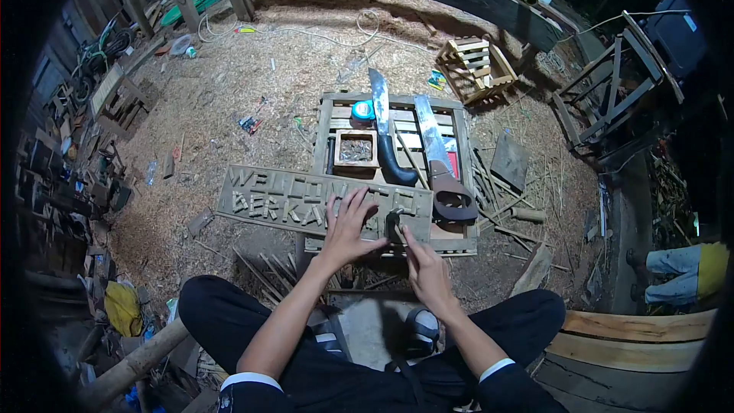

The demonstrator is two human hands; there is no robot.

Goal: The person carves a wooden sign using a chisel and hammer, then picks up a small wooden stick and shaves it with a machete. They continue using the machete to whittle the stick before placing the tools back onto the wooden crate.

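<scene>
A wooden sign board [264, 222] lies across a slatted wooden stand in front of my knees. Raised letters made of small sticks cover it in two rows, the upper starting WELCO and the lower BERKA. My left hand [348, 231] rests over the board's middle with fingers spread, hiding some letters, its thumb stretched to the right. Closed around a hammer's handle, my right hand [428, 271] is at the board's front right edge. The dark head of the hammer [393, 223] is low over the lower row, close to my left thumb.
On the slatted stand [324, 134] are a small wooden box of nails [355, 151], a blue tape measure [363, 110], a machete [390, 149] and a handsaw [440, 153]. A slatted crate [478, 69] sits beyond. Sticks [501, 195] lie at right; sawdust covers the ground.
</scene>
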